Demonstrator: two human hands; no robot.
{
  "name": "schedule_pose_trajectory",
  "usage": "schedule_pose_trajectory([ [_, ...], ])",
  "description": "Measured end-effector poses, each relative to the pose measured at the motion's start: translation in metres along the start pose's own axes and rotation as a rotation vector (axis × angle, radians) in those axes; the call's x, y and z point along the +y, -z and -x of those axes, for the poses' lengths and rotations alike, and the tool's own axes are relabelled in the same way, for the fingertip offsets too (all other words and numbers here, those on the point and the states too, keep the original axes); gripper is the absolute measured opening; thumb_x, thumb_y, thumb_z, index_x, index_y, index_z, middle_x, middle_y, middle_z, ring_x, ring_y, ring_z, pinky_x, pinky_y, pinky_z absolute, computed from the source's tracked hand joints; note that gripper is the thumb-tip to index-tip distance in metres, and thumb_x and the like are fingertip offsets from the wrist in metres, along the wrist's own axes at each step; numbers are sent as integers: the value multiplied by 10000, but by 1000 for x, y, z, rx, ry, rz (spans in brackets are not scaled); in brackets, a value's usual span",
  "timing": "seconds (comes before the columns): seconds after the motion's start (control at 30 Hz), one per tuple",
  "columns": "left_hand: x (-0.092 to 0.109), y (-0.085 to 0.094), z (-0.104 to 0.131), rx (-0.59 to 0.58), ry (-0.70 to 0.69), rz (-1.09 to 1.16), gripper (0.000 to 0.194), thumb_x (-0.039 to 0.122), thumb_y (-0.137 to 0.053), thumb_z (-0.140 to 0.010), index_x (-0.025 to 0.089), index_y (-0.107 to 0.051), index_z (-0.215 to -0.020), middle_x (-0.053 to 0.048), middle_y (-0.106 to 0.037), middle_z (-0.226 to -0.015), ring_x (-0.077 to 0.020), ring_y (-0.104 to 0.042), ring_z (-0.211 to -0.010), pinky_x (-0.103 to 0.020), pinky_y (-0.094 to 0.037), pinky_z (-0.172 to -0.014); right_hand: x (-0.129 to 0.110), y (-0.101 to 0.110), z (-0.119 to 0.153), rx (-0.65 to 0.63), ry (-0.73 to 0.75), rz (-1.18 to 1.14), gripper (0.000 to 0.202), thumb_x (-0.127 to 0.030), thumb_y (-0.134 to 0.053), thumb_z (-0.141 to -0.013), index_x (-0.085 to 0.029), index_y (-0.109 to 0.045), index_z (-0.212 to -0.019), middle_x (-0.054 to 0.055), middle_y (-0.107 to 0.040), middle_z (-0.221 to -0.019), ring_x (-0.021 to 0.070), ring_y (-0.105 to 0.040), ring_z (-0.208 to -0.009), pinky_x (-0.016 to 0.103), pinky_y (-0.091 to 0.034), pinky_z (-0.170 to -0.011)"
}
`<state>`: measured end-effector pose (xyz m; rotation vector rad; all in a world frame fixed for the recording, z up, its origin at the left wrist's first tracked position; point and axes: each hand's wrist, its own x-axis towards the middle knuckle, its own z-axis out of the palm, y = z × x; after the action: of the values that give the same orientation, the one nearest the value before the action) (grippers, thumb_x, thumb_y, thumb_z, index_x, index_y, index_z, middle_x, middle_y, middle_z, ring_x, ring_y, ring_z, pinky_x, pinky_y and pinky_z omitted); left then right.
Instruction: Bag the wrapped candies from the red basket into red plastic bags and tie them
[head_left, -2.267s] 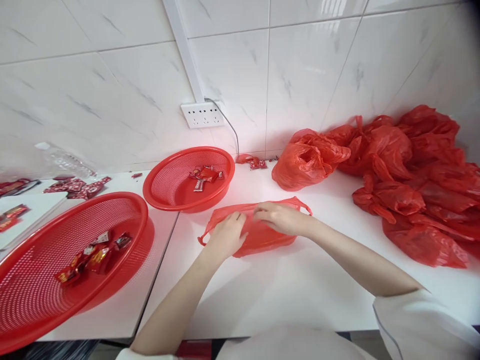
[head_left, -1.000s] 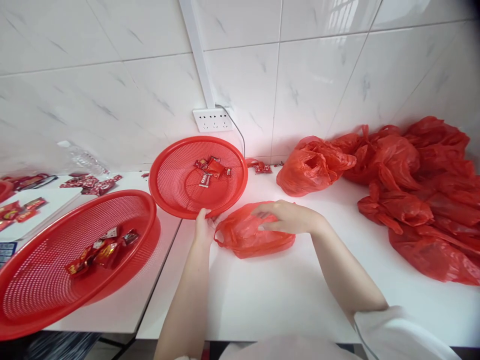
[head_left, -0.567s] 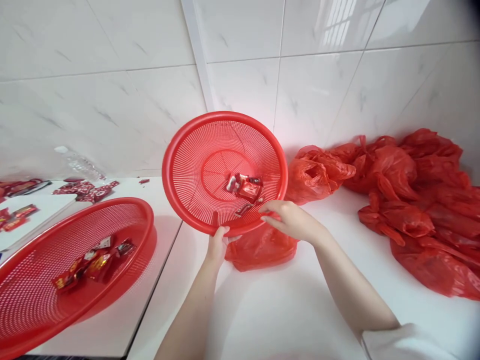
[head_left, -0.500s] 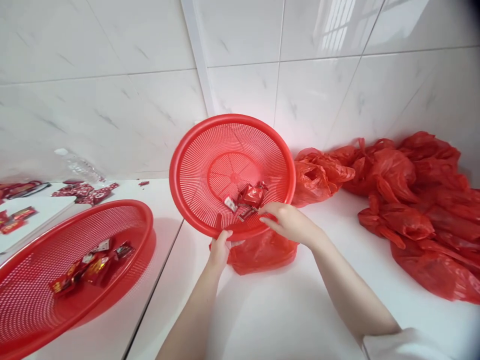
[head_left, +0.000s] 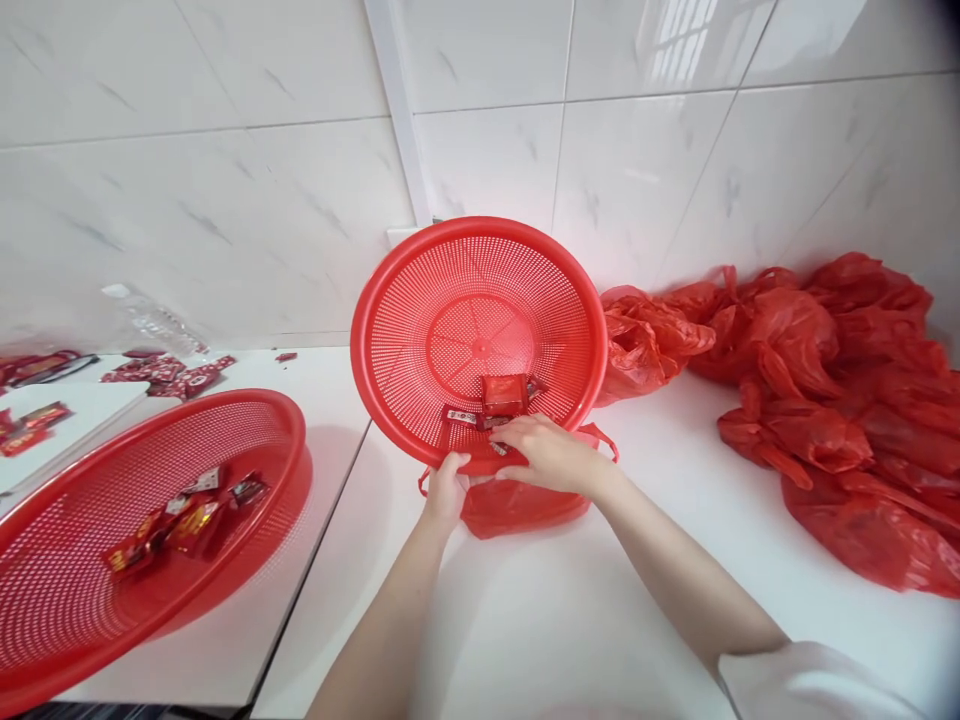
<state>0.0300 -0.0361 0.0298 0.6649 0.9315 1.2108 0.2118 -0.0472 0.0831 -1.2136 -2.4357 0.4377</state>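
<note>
Clear bottle (head_left: 159, 322) near tiled wall (head_left: 480, 160) | patterned red packets (head_left: 169, 376) near bottle | white trunking (head_left: 396, 110) up wall

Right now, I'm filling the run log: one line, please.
left hand: holding tilted red plastic mesh basket | right hand: at red wrapped packets inside | red plastic bag: partly hidden beneath

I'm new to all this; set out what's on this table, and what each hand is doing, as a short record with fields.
left hand: grips the near rim of the tilted basket
right hand: fingers at the wrapped packets low inside that basket
under the basket's near edge: red plastic bag, partly hidden
left side: larger-looking red basket holding more packets
back left: clear bottle, leaning; loose red packets
right side: heap of red bags
packets' contents: cannot tell
</note>
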Motion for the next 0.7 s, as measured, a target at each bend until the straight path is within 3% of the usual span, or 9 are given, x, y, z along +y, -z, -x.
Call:
schedule_pose_trajectory([
  [0.1, 4, 1, -1, -13, -6, 6, 326, 231, -644, -595, 133, -639, -906, -63, -727, -863, -292, -684, -922, -426, -574, -778, 6, 4, -1, 3, 90, -102, 377, -179, -648, -825, -197, -643, -1201, 85, -654, -1232, 233, -597, -1124, 373, -432, -992],
  [0.23, 4, 2, -3, -8, 28, 11, 331, 232, -636, -589, 115, -631, -899, -70, -723, -830, -286, -685, -900, -423, -578, -768, 14, 5, -3, 22, 142, -248, 312, -130, -560, -869, -196, -679, -1149, 65, -689, -1167, 193, -622, -1093, 330, -463, -968],
  [0.33, 2, 1, -4, 12, 31, 19, 342, 214, -627, -593, 129, -625, -925, -55, -721, -841, -278, -684, -912, -418, -584, -761, 14, 6, -3, 109, 79, -364, 297, -169, -458, -937, -230, -699, -1100, 33, -706, -1124, 164, -649, -1043, 311, -477, -951],
  [0.43, 0, 1, -5, 20, 29, 15, 348, 205, -624, -598, 139, -622, -939, -46, -719, -863, -271, -684, -918, -410, -591, -750, 13, 9, -2, 156, 14, -478, 257, -265, -481, -949, -238, -687, -1100, 27, -712, -1091, 160, -665, -975, 297, -499, -896],
  [0.57, -3, 4, -8, 59, 21, -6, 317, 208, -613, -592, 123, -626, -897, -59, -715, -846, -269, -690, -867, -405, -598, -719, 11, 13, 2, 122, -121, -555, 275, -394, -520, -928, -217, -647, -1096, 1, -697, -791, 125, -633, -643, 245, -503, -641],
  [0.7, -5, 8, -13, 103, 8, -9, 338, 200, -605, -591, 129, -619, -920, -62, -715, -852, -281, -694, -885, -421, -597, -736, 12, 11, 3, 40, -153, -378, 272, -455, -577, -888, -212, -640, -994, -48, -581, -596, 103, -539, -518, 222, -422, -561],
])
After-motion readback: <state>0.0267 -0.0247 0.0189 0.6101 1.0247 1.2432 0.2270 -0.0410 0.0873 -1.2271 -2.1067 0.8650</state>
